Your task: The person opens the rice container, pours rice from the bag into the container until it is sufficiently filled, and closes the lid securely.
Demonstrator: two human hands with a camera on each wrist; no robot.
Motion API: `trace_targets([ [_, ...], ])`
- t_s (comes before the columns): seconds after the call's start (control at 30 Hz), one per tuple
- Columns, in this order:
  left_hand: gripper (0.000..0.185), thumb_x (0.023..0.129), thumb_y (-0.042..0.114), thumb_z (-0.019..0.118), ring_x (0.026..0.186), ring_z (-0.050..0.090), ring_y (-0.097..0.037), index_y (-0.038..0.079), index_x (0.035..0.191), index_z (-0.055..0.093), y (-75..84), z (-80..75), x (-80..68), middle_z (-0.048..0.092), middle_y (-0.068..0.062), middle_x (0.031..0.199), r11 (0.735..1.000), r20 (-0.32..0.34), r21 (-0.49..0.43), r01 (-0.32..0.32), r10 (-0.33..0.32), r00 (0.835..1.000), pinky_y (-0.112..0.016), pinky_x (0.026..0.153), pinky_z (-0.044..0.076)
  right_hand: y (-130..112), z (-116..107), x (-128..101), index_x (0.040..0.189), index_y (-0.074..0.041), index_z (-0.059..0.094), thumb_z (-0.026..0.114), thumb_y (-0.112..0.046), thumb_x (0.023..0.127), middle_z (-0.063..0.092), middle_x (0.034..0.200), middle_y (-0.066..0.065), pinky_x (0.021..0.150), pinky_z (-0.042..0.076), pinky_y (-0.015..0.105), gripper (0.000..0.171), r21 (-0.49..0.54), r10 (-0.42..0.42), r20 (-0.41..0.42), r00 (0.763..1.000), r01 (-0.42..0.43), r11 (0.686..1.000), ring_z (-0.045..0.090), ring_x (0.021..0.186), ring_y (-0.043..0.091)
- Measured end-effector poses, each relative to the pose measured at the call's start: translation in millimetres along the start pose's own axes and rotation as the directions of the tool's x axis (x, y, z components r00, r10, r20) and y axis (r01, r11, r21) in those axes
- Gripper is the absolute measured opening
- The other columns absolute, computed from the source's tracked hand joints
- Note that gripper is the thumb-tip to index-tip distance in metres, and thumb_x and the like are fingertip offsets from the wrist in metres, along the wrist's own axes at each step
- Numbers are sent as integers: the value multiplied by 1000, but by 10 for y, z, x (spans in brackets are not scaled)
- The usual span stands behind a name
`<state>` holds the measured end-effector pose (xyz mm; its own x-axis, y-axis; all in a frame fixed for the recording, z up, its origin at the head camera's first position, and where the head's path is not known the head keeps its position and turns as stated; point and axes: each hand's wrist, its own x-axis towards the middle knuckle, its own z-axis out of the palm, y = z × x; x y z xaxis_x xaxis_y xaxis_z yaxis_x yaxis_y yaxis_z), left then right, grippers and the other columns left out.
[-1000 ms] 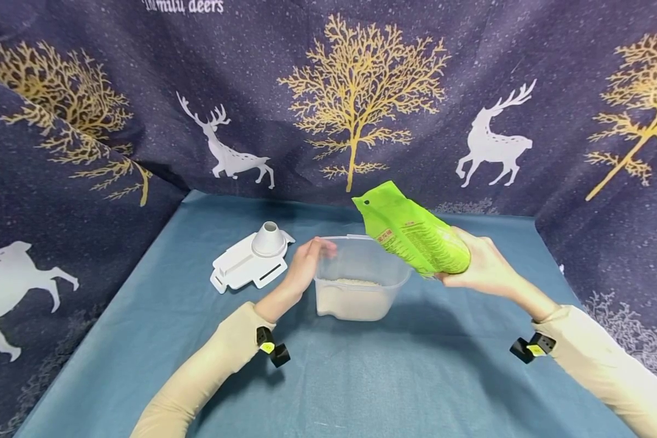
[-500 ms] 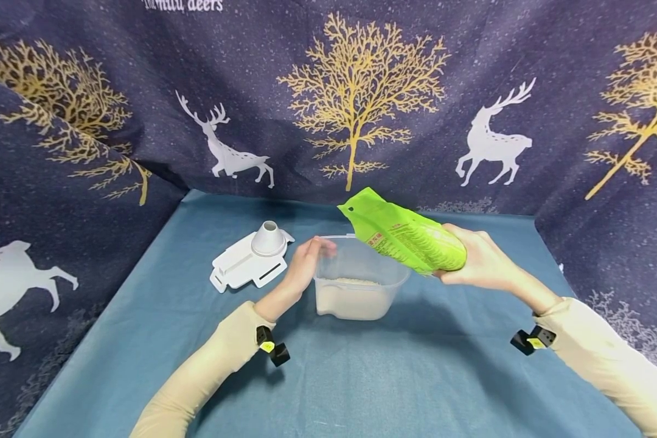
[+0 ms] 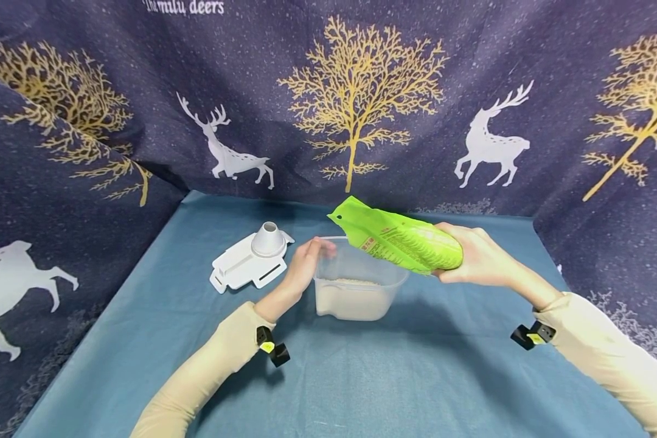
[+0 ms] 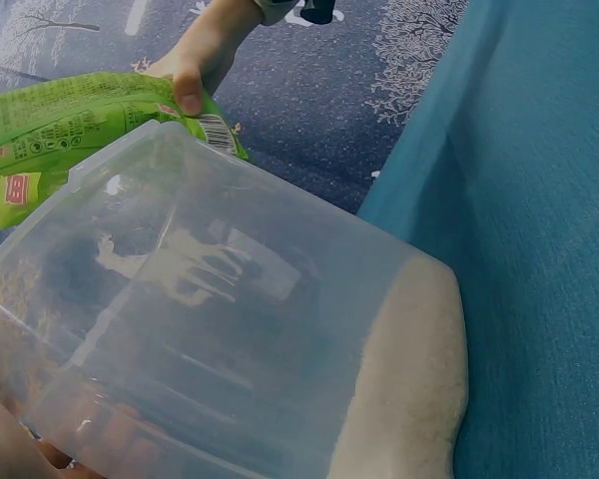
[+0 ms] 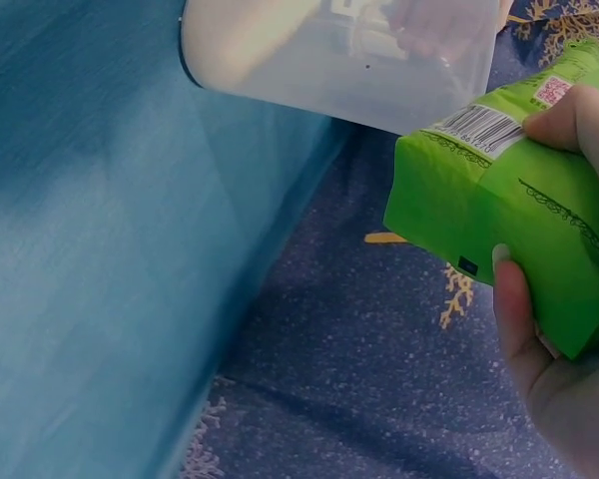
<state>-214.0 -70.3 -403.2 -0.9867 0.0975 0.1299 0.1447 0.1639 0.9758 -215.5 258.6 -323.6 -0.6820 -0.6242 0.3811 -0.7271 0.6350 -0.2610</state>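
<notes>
A clear plastic container (image 3: 356,302) stands upright on the blue cloth, its lower part filled with pale grains (image 4: 404,384) like rice. My left hand (image 3: 305,260) grips its left rim, with fingers inside the wall, seen blurred through the plastic in the left wrist view. My right hand (image 3: 479,255) holds a green bag (image 3: 402,243) by its bottom end, thumb on one side and fingers round the other, as the right wrist view shows. The bag lies tilted over the container's right side, its top end pointing left and slightly up. Its mouth and any flow of grains are hidden.
Left of the container lies a white lid (image 3: 249,261) with slots, and a white cone-shaped piece (image 3: 269,239) stands on it. A dark blue curtain (image 3: 394,109) with deer and trees hangs behind the blue-covered table (image 3: 361,377).
My right hand has lowered the top end of the green bag and moved it left over the container, so the bag lies flatter. The left hand and the container have stayed in place.
</notes>
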Motion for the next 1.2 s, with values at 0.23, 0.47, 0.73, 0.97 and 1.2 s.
trace_targets([
  [0.23,50,107,26,26,104,64,-38,-6,108,64,-9,-4,-4,67,-26,108,1000,4,-22,11,-11,1000,-46,101,44,-21,-23,29,117,-15,59,85,-19,57,63,88,-9,55,43,22,65,-7,-7,29,1000,7,1000,50,66,2],
  [0.47,49,107,25,27,104,64,-38,-7,108,64,-9,-11,-10,68,-27,107,1000,13,-18,-23,24,1000,-47,100,45,-32,-52,67,116,-15,59,85,-21,56,62,87,-10,55,43,21,65,-35,-11,49,999,13,999,49,65,2],
  [0.73,49,107,25,26,104,63,-39,-8,107,63,-24,-17,0,67,-28,106,999,23,-26,-47,48,999,-48,99,45,-50,-80,92,116,-15,59,84,-22,57,62,86,-10,55,42,21,64,-35,-1,77,997,4,999,49,65,2],
  [0.97,49,107,24,27,103,64,-39,-8,106,64,-21,-14,-1,68,-27,106,999,16,-15,-47,47,999,-48,98,45,-67,-101,119,116,-16,59,84,-22,58,61,85,-11,53,42,20,63,-39,-19,94,995,23,999,49,64,1],
  [1.2,49,107,23,27,102,63,-40,-9,106,64,-16,-14,-7,68,-29,104,999,12,-19,-47,47,999,-49,98,45,-92,-115,154,116,-16,59,84,-24,58,62,85,-9,54,42,21,63,-75,-17,111,994,25,997,49,63,2],
])
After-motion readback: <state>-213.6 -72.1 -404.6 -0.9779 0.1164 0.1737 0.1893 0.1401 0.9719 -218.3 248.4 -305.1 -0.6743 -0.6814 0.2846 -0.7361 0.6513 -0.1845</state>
